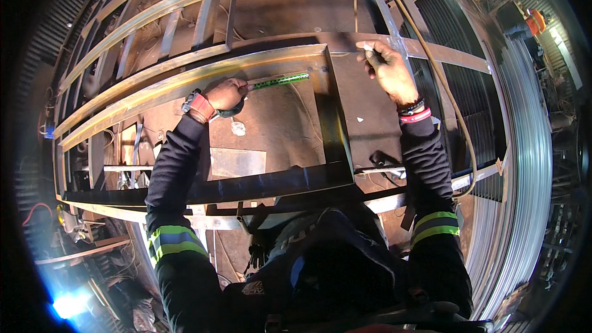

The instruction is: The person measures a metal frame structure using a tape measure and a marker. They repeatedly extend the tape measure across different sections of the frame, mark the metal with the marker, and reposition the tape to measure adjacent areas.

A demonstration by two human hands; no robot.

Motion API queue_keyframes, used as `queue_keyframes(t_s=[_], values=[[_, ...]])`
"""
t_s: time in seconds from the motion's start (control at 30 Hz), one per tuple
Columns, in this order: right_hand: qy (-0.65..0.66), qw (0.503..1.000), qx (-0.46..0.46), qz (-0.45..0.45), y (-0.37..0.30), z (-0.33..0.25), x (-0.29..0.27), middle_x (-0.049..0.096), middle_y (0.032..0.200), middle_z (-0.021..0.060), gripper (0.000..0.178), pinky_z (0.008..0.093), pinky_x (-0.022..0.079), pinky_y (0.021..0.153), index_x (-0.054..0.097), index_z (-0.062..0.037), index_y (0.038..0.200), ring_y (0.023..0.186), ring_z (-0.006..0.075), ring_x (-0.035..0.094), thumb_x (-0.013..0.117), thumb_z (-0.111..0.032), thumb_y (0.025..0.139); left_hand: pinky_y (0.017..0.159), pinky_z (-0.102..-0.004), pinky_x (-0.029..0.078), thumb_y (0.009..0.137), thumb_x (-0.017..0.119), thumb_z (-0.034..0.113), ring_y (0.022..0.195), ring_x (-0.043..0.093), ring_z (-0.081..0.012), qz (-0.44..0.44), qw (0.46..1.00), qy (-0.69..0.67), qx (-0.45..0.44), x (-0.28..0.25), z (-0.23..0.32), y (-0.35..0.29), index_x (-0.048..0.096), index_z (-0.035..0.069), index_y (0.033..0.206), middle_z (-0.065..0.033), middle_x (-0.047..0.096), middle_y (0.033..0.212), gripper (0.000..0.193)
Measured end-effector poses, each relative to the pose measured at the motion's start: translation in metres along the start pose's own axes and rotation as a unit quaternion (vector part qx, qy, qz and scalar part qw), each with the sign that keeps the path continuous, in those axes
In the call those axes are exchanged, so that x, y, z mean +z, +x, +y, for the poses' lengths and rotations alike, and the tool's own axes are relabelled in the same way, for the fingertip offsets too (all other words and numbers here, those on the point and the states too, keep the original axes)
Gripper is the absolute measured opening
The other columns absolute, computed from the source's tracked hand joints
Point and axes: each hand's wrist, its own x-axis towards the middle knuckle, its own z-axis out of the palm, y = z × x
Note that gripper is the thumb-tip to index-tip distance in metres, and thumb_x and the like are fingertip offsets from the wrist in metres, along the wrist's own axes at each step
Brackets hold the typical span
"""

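My left hand (pixel 226 95) is closed around a dark tape measure (pixel 230 111). Its green blade (pixel 280 81) reaches rightward, the tip close to the corner of a rusty steel angle frame (pixel 333 108). Past that corner, my right hand (pixel 393 74) is raised over the metalwork, fingers pinched on a small white piece (pixel 368 47) that looks like chalk. Faint pale marks show on the frame's near bar (pixel 271 181). Much of the tape's case is hidden by my left hand.
A larger steel grid (pixel 203 21) lies beyond the frame. A brown hose (pixel 441 74) loops down the right side, near stacked shiny metal lengths (pixel 524 129). Bright light flares (pixel 71 305) at lower left. A person in orange (pixel 535 22) is far right.
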Motion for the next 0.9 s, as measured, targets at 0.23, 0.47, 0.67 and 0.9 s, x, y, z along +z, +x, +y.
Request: queue_keyframes(t_s=[0.23,0.47,0.67,0.9], values=[[0.006,1.000,0.003,0.015,-0.002,-0.007,-0.004,0.065,0.091,0.0017,0.026,0.0203,0.045,0.061,0.062,-0.0055,0.125,0.069,0.0069,0.054,0.053,-0.009,0.101,0.068,-0.0410,0.046,0.103,0.050,0.038,0.066,0.058,-0.0296,0.015,1.000,0.017,0.018,0.004,0.000,0.003,0.063,0.003,0.085,-0.0165,0.062,0.072,0.041],[0.028,1.000,0.009,-0.005,0.001,0.002,0.015,0.066,0.088,0.0031,0.017,0.0232,0.047,0.058,0.064,-0.0015,0.113,0.061,0.0092,0.057,0.056,-0.006,0.099,0.072,-0.0450,0.048,0.102,0.048,0.039,0.079,0.065,-0.0354,0.042,0.995,0.081,-0.029,0.004,0.014,-0.001,0.067,0.006,0.091,-0.0183,0.067,0.083,0.040],[-0.084,0.992,-0.053,-0.075,0.017,-0.008,0.042,0.066,0.078,0.0022,0.009,0.0243,0.046,0.056,0.068,-0.0025,0.099,0.061,0.0063,0.057,0.065,-0.004,0.091,0.084,-0.0481,0.049,0.101,0.049,0.040,0.094,0.066,-0.0372,0.078,0.985,0.148,-0.047,0.005,0.022,0.003,0.071,0.011,0.103,-0.0179,0.070,0.095,0.037],[-0.080,0.976,-0.015,-0.202,0.057,-0.015,0.073,0.066,0.076,0.0039,0.016,0.0279,0.050,0.057,0.069,0.0001,0.102,0.062,0.0108,0.062,0.061,-0.002,0.089,0.081,-0.0474,0.050,0.100,0.050,0.038,0.090,0.067,-0.0375,0.095,0.981,0.167,-0.016,0.014,0.010,0.010,0.073,0.011,0.099,-0.0178,0.071,0.094,0.036]])
